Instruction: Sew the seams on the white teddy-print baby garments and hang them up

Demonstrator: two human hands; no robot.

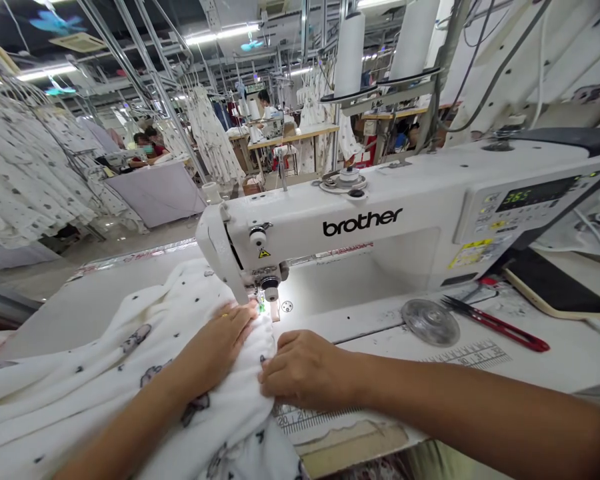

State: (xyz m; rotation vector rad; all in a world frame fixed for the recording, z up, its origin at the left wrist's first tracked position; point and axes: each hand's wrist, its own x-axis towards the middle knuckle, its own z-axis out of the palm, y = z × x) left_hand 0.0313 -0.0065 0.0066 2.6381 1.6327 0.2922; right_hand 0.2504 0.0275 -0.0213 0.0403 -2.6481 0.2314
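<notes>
White plush fabric (170, 313) with dark printed motifs spreads over the left of the sewing machine table and hangs off its front edge. My left hand (225, 333) lies on the fabric with fingers stretched towards the presser foot; a ring shows on one finger. My right hand (307, 370) is closed on the fabric's right edge, nearer to me, its fingertips pinching it. Above my left fingertips stands the needle area of a white sewing machine (330, 200), lit by a small lamp. The needle itself is too small to make out.
Right of my hands lie a clear round disc (430, 322), red-handled thread snips (505, 325) and a phone (560, 283). A printed ruler scale (320, 419) runs along the front. Thread cones (350, 53) stand behind the machine. Farther back, people sit among hanging garments (25, 153).
</notes>
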